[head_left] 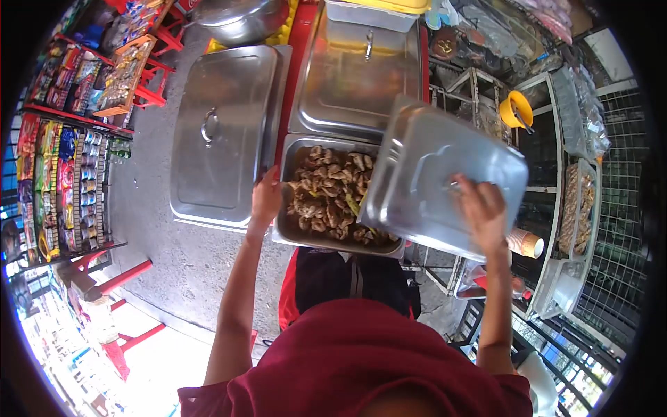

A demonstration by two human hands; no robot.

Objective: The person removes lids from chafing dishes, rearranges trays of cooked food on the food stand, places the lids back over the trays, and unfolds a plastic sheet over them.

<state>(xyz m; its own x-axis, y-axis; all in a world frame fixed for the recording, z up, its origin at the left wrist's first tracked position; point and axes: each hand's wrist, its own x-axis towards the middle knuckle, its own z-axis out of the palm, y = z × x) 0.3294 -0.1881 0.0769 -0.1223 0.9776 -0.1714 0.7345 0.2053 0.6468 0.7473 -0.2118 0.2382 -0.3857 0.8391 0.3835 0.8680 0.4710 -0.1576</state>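
Observation:
My right hand (483,212) is closed on the handle of a steel lid (424,160). The lid is tilted and slightly blurred, over the right part of a steel food tray (278,226). Browned pieces of cooked food (330,187), perhaps meat, fill the part of the tray that shows, with a few green bits among them. At the tray's left rim, my left hand (267,198) grips the edge, thumb toward the food. Just left of that hand lies another steel lid (222,167) on its own tray.
Behind the food tray is a third lidded tray (354,76). A large metal pot (240,21) and a plastic tub (375,17) stand farther back. On the right are a yellow container (515,109), stacked paper cups (526,243) and metal racks. Snack shelves (66,181) line the left.

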